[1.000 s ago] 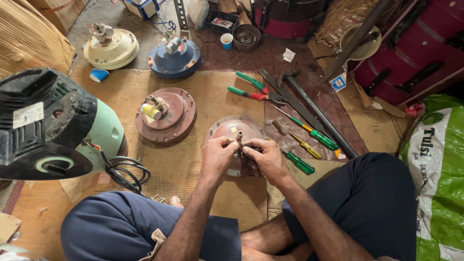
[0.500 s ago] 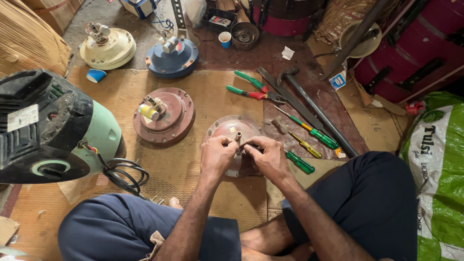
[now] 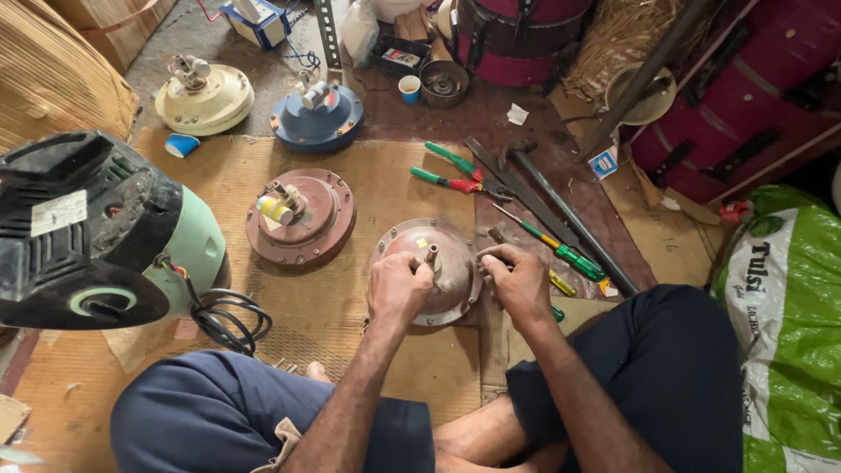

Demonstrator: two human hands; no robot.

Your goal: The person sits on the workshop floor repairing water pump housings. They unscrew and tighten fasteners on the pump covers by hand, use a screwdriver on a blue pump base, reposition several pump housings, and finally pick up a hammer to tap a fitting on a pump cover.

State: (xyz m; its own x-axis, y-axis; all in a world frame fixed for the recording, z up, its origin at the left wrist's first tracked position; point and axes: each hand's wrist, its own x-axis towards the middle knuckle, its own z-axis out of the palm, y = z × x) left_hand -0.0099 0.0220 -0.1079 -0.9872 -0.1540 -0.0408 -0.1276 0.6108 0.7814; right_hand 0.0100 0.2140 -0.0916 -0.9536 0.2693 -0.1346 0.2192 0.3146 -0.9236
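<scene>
Domed reddish metal motor (image 3: 438, 254) on woven mat (image 3: 385, 184), between knees. Left hand (image 3: 396, 287) curled on dome by central shaft (image 3: 431, 255). Right hand (image 3: 519, 282) at right rim, fingers closed; contents hidden. Second motor (image 3: 302, 217) left. Green screwdrivers (image 3: 552, 247), pliers (image 3: 451, 175) right. Green-black fan (image 3: 88, 232) far left.

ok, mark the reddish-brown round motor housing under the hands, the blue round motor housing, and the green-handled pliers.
reddish-brown round motor housing (image 3: 447, 254), head view, bare top of the dome right of its shaft.
blue round motor housing (image 3: 317, 123), head view, front of the domed cover.
green-handled pliers (image 3: 451, 171), head view, between its two handles.
</scene>
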